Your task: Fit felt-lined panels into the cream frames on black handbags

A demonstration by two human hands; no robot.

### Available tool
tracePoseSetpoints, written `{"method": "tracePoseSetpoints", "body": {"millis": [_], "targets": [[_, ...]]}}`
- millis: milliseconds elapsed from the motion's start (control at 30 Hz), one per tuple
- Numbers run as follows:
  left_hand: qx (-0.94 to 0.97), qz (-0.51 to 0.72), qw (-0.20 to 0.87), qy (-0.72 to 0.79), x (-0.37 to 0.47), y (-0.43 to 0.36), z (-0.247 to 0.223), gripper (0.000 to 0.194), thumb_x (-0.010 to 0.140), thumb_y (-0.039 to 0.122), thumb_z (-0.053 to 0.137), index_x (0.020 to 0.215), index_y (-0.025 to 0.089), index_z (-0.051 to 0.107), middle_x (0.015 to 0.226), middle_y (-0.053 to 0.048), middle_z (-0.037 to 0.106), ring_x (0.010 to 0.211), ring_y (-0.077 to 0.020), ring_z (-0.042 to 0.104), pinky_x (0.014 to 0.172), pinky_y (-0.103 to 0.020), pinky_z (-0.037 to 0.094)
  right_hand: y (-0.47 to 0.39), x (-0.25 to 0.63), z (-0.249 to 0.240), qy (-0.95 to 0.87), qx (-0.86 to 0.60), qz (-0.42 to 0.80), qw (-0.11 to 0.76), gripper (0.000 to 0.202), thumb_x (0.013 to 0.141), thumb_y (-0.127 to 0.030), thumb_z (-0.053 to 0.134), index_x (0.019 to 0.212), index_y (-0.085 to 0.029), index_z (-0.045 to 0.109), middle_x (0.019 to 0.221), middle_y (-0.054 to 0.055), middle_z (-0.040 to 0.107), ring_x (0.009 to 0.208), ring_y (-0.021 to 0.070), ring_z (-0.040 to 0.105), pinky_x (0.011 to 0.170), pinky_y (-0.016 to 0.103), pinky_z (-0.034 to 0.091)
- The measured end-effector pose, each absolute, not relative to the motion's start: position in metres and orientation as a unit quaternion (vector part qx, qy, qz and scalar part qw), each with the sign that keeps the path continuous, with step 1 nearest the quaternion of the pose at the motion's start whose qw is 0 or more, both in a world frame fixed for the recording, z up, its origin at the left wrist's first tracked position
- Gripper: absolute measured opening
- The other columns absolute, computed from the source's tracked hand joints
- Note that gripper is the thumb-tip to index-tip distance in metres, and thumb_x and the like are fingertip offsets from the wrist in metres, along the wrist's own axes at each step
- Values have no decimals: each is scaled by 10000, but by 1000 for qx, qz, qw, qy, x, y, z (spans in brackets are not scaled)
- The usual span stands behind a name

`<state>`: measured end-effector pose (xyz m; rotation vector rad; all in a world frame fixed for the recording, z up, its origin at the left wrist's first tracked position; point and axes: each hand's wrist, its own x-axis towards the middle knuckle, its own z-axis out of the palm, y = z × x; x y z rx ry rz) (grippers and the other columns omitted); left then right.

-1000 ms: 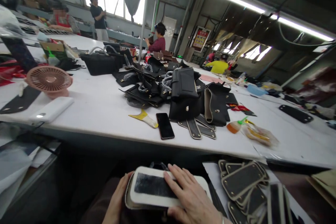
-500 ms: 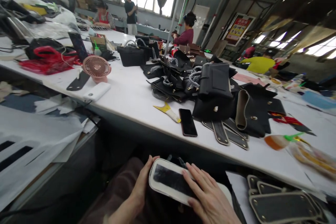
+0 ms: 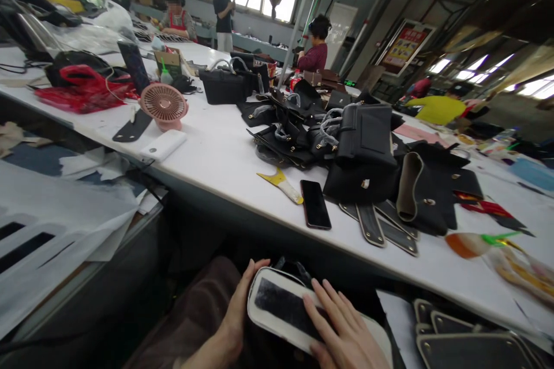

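Observation:
In my lap lies a bag [image 3: 283,337] whose pale base faces up, with a dark rectangular patch [image 3: 281,302] along its middle. My left hand [image 3: 236,317] is closed around the rounded left end, its fingertips at the far edge. Across the right part of the base rests my right hand [image 3: 341,323], open, fingers stretched out and touching the dark patch. Its palm covers part of the base. Beyond the far edge show plastic-wrapped straps [image 3: 298,268]. The lower part of the bag is in shadow.
On the white table [image 3: 225,167] lie a phone [image 3: 315,203], a yellow-and-white cutout [image 3: 280,184], studded strips [image 3: 370,225] and a heap of black bags [image 3: 363,150]. A pink fan [image 3: 163,105] stands left. Studded panels [image 3: 471,349] lie at lower right. Several people work farther back.
The view has shifted slightly, so the table items appear a little farther right. My right hand has moved slightly rightward with the bag in view; both hands stay on it.

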<state>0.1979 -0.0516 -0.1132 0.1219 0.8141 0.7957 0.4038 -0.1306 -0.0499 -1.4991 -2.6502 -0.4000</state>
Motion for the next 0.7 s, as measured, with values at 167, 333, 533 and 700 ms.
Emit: {"method": "tracePoseSetpoints", "body": {"millis": [167,333,533,700], "targets": [[49,373,848,373,198,-50,-112,516,859,541,572,1223,175,596,1005,-65,722,953,-259,658,886,-358,469,-127,391,-53,-850,-494,-175,61,419,888,-396,545,1245,-184,603,1386,85,537,1192,379,557,835,489,549],[75,367,845,382,196,-50,-113,550,853,556,569,1230,157,601,1035,-91,724,1051,-301,634,926,-385,453,-120,375,-47,-804,-571,-92,138,253,887,-273,570,1111,-190,650,1410,71,517,1320,342,423,944,483,486],[89,377,837,386,194,-50,-124,534,830,554,602,1179,154,651,1151,-101,695,1200,-315,555,1056,-396,378,-96,348,-42,-785,-599,20,156,313,881,-247,584,1188,-305,607,1413,21,508,1283,304,451,964,509,450],[121,398,827,378,194,-51,-136,516,837,548,596,1186,173,658,1230,-108,662,1263,-325,504,1075,-407,371,-86,337,-40,-792,-597,78,104,324,859,-301,607,1180,-342,603,1493,-1,415,1384,347,314,1000,592,375]]}}
